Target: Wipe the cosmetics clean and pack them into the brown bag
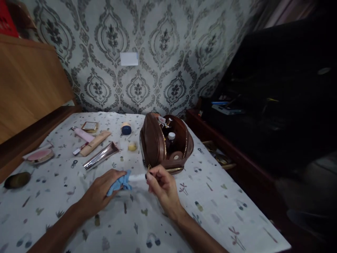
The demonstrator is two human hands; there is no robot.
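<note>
My left hand (106, 186) is closed around a crumpled blue cloth (121, 183), which wraps one end of a slim white tube (137, 177). At the tube's other end, my right hand (162, 188) pinches a small dark tip between thumb and fingers. Just behind my hands stands a brown cosmetic bag (152, 140), unzipped. Inside it I see a bottle with a white cap (171, 136) and some shiny-topped items. The far end of the tube is hidden in the cloth and my left hand.
Left of the bag lie a silver tube (101, 156), a beige tube (96, 143), a pink tube (83, 134), a gold compact (90, 126), a navy jar (126, 129) and a yellow item (132, 146). A pink compact (39, 155) and dark brush (18, 180) sit further left. A wooden cabinet (31, 77) borders the table.
</note>
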